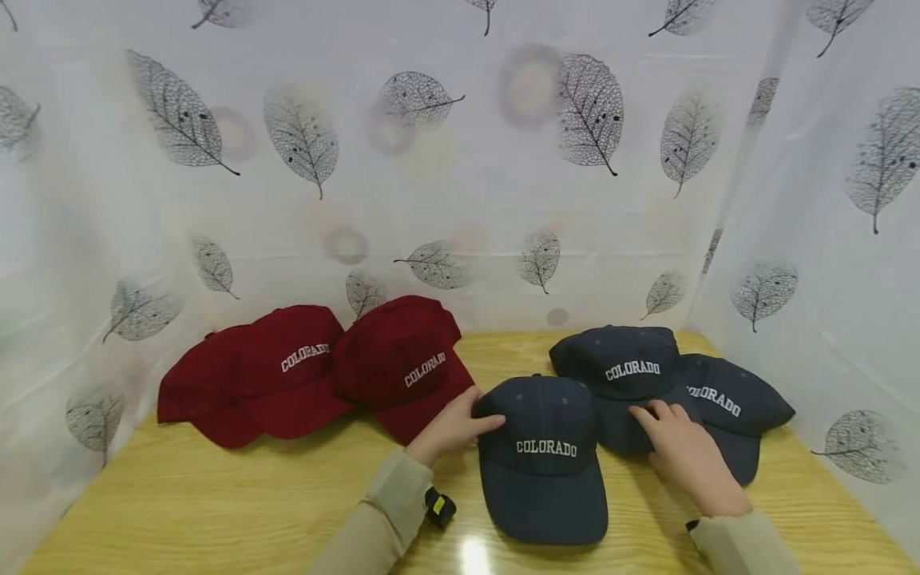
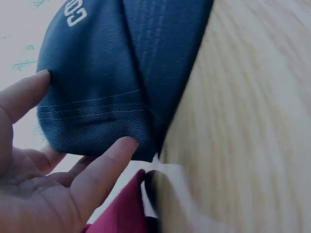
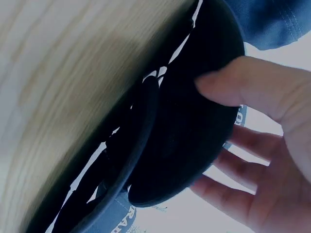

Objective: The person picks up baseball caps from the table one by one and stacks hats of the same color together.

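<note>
A navy cap (image 1: 544, 487) with white COLORADO lettering sits upright at the table's front middle, brim toward me. My left hand (image 1: 451, 427) holds its left side, the thumb across the front and other fingers around the side; the left wrist view shows fingertips (image 2: 127, 144) against the fabric. Behind and to the right is a second navy cap (image 1: 611, 347). My right hand (image 1: 686, 455) pinches the edge of a navy cap's brim (image 3: 194, 131), with the thumb underneath and the fingers on the other side. A third navy cap (image 1: 747, 383) lies beside it, partly hidden by the right hand.
Several dark red caps, including a front one (image 1: 291, 383) and another (image 1: 395, 351), lie overlapped at the back left. They rest on the wooden table (image 1: 180, 503). A white leaf-print curtain (image 1: 460, 200) hangs behind and along both sides.
</note>
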The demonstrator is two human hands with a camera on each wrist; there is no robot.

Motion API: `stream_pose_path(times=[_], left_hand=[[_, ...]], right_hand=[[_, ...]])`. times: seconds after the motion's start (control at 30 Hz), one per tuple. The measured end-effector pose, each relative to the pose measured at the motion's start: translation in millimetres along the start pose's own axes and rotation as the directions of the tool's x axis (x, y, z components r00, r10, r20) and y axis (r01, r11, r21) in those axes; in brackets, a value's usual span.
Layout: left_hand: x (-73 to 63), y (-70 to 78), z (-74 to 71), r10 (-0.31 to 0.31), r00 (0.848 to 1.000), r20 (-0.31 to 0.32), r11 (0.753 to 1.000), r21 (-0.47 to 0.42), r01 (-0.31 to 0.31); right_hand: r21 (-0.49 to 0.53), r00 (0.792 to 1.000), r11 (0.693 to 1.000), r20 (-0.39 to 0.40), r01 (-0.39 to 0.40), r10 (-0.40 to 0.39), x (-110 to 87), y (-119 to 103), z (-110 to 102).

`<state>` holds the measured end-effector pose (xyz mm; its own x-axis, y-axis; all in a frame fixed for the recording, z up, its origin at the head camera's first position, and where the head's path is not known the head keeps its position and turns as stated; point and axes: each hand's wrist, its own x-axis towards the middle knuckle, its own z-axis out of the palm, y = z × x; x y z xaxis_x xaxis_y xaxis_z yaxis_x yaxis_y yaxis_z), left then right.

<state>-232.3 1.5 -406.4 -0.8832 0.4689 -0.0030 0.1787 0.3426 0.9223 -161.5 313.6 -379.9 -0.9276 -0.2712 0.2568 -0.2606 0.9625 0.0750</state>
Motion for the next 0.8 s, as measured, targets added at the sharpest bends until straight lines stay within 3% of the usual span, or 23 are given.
stream_pose_path(times=[0.1,0.2,0.27,0.5,0.7,0.8], left_hand=[[-0.8,2.9,-0.7,0.005,1.0,0.009,1.0,-0.005,-0.005],[-0.1,4.8,-0.1,0.011,1.0,0.005,1.0,0.007,-0.011],[0.0,5.8,0.7,0.017,1.0,0.0,1.0,0.018,-0.017],[-1.2,6.1,3.0,0.035,0.999,-0.009,0.999,0.025,-0.034],[-5.0,12.7,-1.1,0.067,0.997,-0.043,0.995,0.08,-0.063],[-7.6,18.4,-5.9,0.072,0.994,-0.081,0.993,0.099,-0.064]], right_hand=[[-0.016,0.999,1.0,-0.028,-0.014,0.014,-0.2,3,-5],[-0.067,0.99,0.998,-0.143,-0.011,0.001,-1.0,7,-10],[-0.098,0.968,0.995,-0.249,-0.008,-0.017,-1.5,9,-12],[-0.08,0.823,0.996,-0.568,-0.041,-0.012,-2.0,14,-19],[-0.025,0.72,0.999,-0.694,-0.042,0.013,-2.0,11,-28],[-0.016,0.691,1.0,-0.722,-0.026,0.006,-2.4,4,-37]])
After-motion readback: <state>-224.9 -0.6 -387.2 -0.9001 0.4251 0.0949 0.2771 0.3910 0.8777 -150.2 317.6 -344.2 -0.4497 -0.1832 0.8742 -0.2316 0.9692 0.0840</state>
